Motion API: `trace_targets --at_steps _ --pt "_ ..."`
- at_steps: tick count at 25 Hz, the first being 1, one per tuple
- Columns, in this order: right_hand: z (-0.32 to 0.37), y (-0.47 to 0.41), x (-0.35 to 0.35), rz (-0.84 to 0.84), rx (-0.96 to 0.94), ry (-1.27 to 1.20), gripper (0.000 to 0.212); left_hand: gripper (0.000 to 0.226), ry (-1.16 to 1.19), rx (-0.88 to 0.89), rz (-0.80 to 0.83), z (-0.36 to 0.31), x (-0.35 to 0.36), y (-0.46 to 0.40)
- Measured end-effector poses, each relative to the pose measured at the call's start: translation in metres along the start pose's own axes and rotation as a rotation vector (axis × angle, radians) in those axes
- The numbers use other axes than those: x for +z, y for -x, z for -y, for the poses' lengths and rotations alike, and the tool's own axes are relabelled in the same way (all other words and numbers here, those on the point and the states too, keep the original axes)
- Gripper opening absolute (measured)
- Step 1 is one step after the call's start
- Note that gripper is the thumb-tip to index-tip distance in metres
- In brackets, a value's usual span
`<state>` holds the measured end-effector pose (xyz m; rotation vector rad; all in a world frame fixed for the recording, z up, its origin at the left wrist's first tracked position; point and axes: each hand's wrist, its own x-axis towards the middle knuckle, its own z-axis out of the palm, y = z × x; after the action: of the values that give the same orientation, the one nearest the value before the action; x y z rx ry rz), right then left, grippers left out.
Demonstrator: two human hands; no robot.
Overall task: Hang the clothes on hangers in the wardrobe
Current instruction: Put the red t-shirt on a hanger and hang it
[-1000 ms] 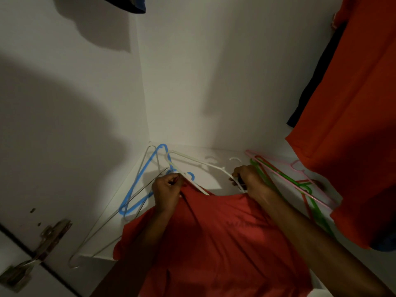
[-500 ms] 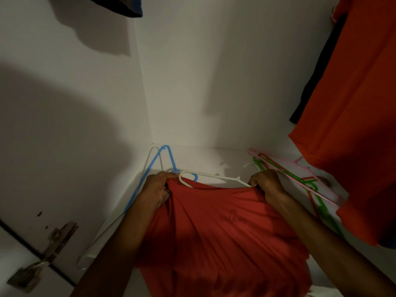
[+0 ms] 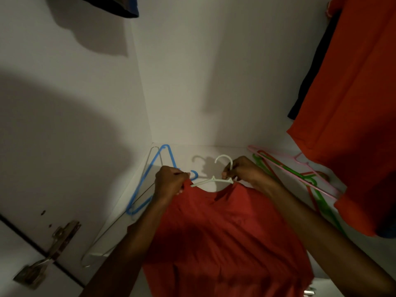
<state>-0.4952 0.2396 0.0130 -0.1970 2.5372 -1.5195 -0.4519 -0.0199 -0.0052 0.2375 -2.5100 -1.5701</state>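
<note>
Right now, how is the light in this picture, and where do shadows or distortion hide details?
Head view: dim overall; a broad shadow covers the left wardrobe wall; the white hanger casts a hook shadow on the shelf; wide-angle bending curves the wall edges; the red shirt loses detail in darkness.

Open space above shelf (image 3: 214, 150) center, back wall bare. Blocked left by blue hanger (image 3: 150, 179), right by hanging orange shirt (image 3: 353, 93) and pink hanger (image 3: 289, 170).
</note>
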Motion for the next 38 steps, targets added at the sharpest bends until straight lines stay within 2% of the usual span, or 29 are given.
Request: trace_targets --at_steps 1,2,4,6,7,9,10,12,14,16,19,22,24,26,27,29,30,32,34,38 --pt "0.002 -0.002 0.0 -0.009 -0.004 -0.038 0.004 0.023 -0.086 0.024 -0.031 0.005 -0.002 0.001" --pt "0.001 -0.003 -0.001 -0.016 -0.007 -0.063 0.011 0.028 -0.165 0.051 -0.06 0.01 -0.004 0.002" --pt "-0.002 -0.001 -0.001 0.034 -0.024 -0.057 0.021 0.04 -0.277 0.115 -0.137 0.016 -0.009 0.006" --pt "-0.002 0.004 -0.003 0.095 -0.039 -0.089 0.019 0.05 -0.406 0.203 -0.221 0.018 -0.016 0.011" --pt "0.0 0.007 -0.005 0.115 -0.042 -0.133 0.014 0.056 -0.471 0.237 -0.21 0.02 -0.019 0.012" --pt "0.004 0.011 -0.008 0.095 -0.075 -0.244 0.007 0.061 -0.522 0.218 -0.054 0.026 -0.024 0.011" --pt "0.007 0.012 -0.01 0.053 -0.101 -0.292 0.005 0.058 -0.517 0.191 0.048 0.028 -0.026 0.01" --pt "0.01 0.011 -0.014 -0.021 -0.143 -0.337 0.02 0.056 -0.38 0.24 0.172 0.03 -0.029 0.008" --pt "0.011 0.013 -0.016 0.004 -0.162 -0.321 0.027 0.051 -0.101 0.311 0.243 0.029 -0.038 0.007" --pt "0.011 0.017 -0.016 0.04 -0.195 -0.29 0.02 0.035 0.058 0.299 0.307 0.023 -0.048 0.006" --pt "0.02 0.025 -0.013 -0.001 -0.247 -0.276 0.017 0.041 0.052 0.251 0.417 0.013 -0.056 0.009" --pt "0.036 0.032 -0.009 -0.037 -0.328 -0.261 0.025 0.04 -0.107 0.325 0.474 0.0 -0.064 0.005" --pt "0.045 0.044 -0.014 -0.032 -0.354 -0.274 0.037 0.036 -0.132 0.387 0.472 -0.017 -0.072 0.01" --pt "0.046 0.058 -0.03 0.038 -0.3 -0.176 0.052 0.023 -0.086 0.435 0.418 -0.032 -0.08 0.022" --pt "0.046 0.067 -0.041 0.084 -0.26 -0.047 0.051 0.017 -0.06 0.453 0.398 -0.038 -0.085 0.029" --pt "0.043 0.086 -0.063 0.159 -0.196 0.196 0.037 0.013 -0.025 0.504 0.344 -0.045 -0.096 0.039" --pt "0.042 0.095 -0.073 0.155 -0.192 0.202 0.029 0.013 -0.007 0.529 0.318 -0.047 -0.102 0.042" --pt "0.043 0.119 -0.085 0.096 -0.21 0.01 0.012 0.012 0.046 0.562 0.3 -0.052 -0.114 0.05" --pt "0.05 0.145 -0.09 0.041 -0.251 -0.11 0.018 0.012 0.084 0.611 0.297 -0.06 -0.121 0.058" --pt "0.08 0.178 -0.084 0.021 -0.318 -0.032 0.023 0.014 0.074 0.712 0.278 -0.08 -0.127 0.074"
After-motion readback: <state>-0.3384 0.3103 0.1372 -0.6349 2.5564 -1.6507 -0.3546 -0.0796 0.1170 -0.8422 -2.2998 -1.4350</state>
